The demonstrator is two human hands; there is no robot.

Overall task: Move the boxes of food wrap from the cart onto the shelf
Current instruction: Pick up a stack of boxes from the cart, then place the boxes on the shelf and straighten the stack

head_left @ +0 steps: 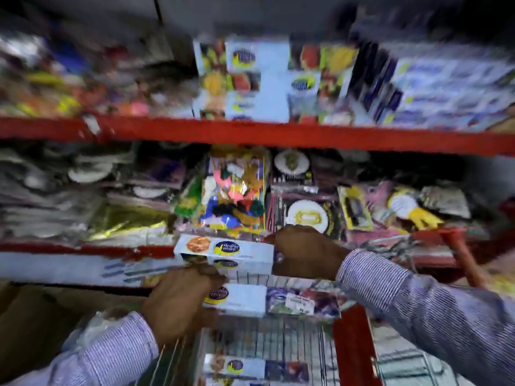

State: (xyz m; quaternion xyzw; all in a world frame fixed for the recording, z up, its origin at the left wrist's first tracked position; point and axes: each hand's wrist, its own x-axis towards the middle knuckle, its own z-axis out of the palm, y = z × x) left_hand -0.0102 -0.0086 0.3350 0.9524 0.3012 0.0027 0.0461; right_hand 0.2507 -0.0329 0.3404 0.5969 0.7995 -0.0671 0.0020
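The view is motion-blurred. My right hand (306,250) grips the right end of a long white-and-blue food wrap box (223,250), held level above the cart. My left hand (178,299) holds the left end of a second, similar box (239,299) just below it. Another such box (256,367) lies in the wire cart (267,341) at the bottom. More matching boxes (256,79) stand stacked on the upper shelf behind its red edge (278,133).
The middle shelf (83,250) holds balloon packs (234,196), paper plates and party goods. A brown carton (41,316) stands at lower left. The cart's red frame (354,346) and red handle (462,252) lie to the right.
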